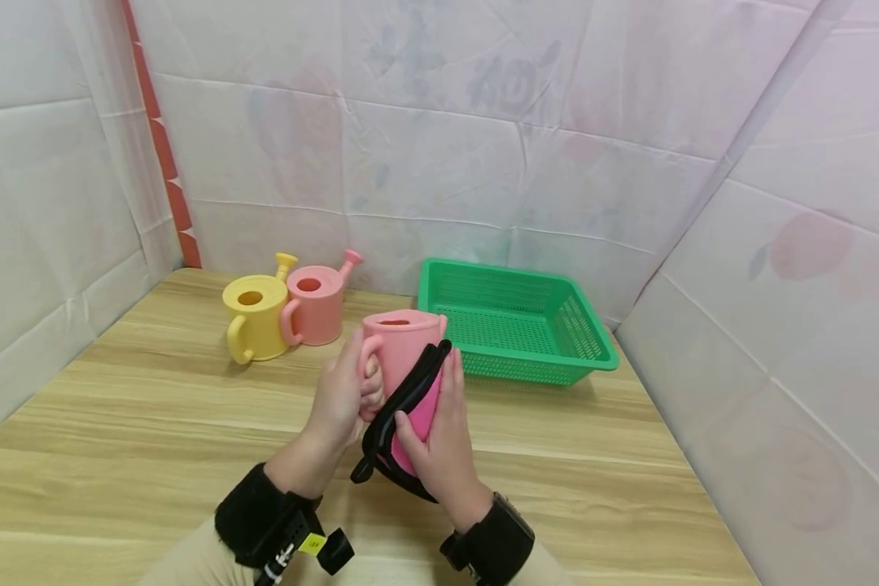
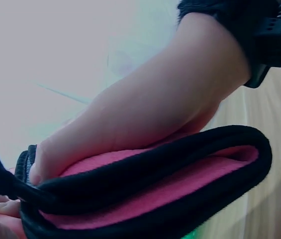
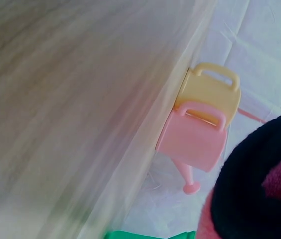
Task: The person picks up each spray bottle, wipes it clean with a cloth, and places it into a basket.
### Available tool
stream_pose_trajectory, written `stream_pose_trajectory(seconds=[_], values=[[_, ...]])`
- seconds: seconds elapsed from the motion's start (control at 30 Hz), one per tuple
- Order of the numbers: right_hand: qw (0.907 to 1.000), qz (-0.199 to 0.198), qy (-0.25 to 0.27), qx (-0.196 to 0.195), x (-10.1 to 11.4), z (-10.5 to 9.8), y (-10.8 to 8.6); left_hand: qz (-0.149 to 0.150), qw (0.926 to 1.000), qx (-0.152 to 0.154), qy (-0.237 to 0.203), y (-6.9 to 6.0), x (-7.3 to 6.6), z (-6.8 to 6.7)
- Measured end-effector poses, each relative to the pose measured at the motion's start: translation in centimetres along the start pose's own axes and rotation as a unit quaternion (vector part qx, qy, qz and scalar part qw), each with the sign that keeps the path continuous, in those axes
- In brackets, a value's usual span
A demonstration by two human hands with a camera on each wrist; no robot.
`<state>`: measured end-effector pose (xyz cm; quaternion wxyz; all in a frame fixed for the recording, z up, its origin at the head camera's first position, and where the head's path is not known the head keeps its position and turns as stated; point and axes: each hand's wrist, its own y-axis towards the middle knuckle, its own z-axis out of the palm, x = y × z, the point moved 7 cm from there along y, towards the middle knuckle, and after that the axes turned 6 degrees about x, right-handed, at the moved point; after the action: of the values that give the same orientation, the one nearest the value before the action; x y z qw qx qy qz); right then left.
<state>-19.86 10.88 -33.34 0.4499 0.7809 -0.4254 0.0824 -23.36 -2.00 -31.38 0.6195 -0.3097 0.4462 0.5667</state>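
A pink watering can (image 1: 403, 346) is held up over the table, tilted, by my left hand (image 1: 343, 395), whose fingers curl round its handle. My right hand (image 1: 445, 443) holds a folded pink cloth with black edging (image 1: 428, 407) against the can's right side, the thumb on the near face and the fingers along the far side. In the left wrist view the cloth (image 2: 160, 191) shows its folds and black border up close. Part of the cloth (image 3: 244, 199) also enters the right wrist view. The can's lower body is hidden behind the cloth.
A yellow watering can (image 1: 264, 330) and a second pink watering can (image 1: 322, 313) stand side by side at the back left of the wooden table (image 1: 154, 423). Behind my hands, to the right, sits a green plastic basket (image 1: 527, 370). Pale sheets (image 1: 439, 163) enclose the table.
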Motion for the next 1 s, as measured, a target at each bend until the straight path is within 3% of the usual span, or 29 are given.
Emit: stream_pose_trajectory(seconds=[0.3, 0.5, 0.73, 1.0], values=[[0.9996, 0.015, 0.021, -0.009, -0.8, -0.9, 0.4, -0.033, 0.9993, -0.005, 0.018, -0.6, 1.3, 0.7], [0.9988, 0.026, 0.039, -0.015, -1.2, -1.4, 0.5, -0.049, 0.9988, -0.003, 0.003, -1.0, 2.0, 1.0], [0.9974, 0.039, 0.056, -0.023, -1.5, -2.3, 1.0, -0.058, 0.9981, 0.018, -0.003, -1.8, 3.0, 1.8], [0.9948, 0.058, 0.080, -0.022, -1.9, -3.2, 1.5, -0.035, 0.9990, 0.028, -0.006, -2.0, 3.7, 2.5]])
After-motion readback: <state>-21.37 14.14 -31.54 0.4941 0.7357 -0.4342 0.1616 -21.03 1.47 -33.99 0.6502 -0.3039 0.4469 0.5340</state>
